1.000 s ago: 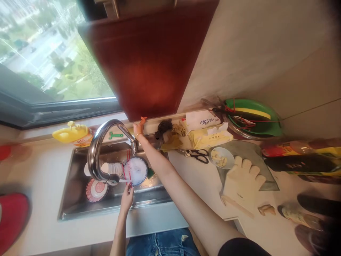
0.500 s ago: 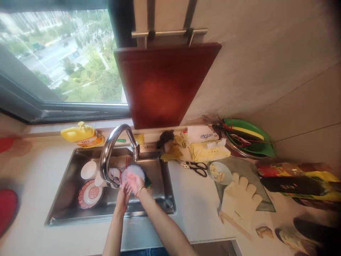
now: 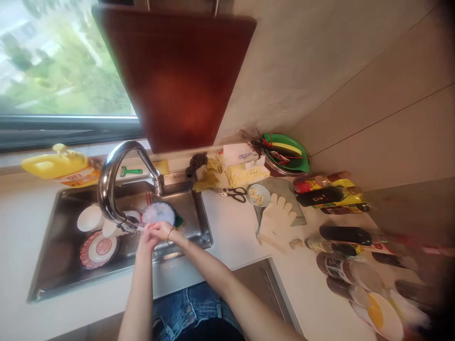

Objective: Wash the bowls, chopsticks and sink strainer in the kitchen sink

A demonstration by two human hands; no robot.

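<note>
My hands meet over the sink (image 3: 197, 227), just in front of the faucet (image 3: 107, 184)'s spout. The fingers of my right hand (image 3: 161, 230) curl over those of my left hand (image 3: 145, 240), whose fingertips are mostly hidden. No object shows between them. Right behind them sits a blue-rimmed bowl (image 3: 163, 211) with white suds in it and red chopsticks (image 3: 148, 198) sticking up at its back. White bowls (image 3: 89, 219) lie tilted to the left, beside a pink-patterned plate (image 3: 87, 258). A dark green piece (image 3: 179, 221) shows at the blue-rimmed bowl's right edge.
A yellow jug (image 3: 67, 168) and a green peeler (image 3: 131, 171) are behind the sink. To the right lie scissors (image 3: 232, 193), a small bowl with pale pieces (image 3: 259, 195), a glove (image 3: 277, 220), tissue packs (image 3: 247, 171) and several bottles (image 3: 344, 234). A red-brown board (image 3: 181, 85) hangs above.
My hands, palms showing and fingers apart before, have come together with the right fingers curled over the left. The view has tilted down and turned right, bringing more bottles into sight.
</note>
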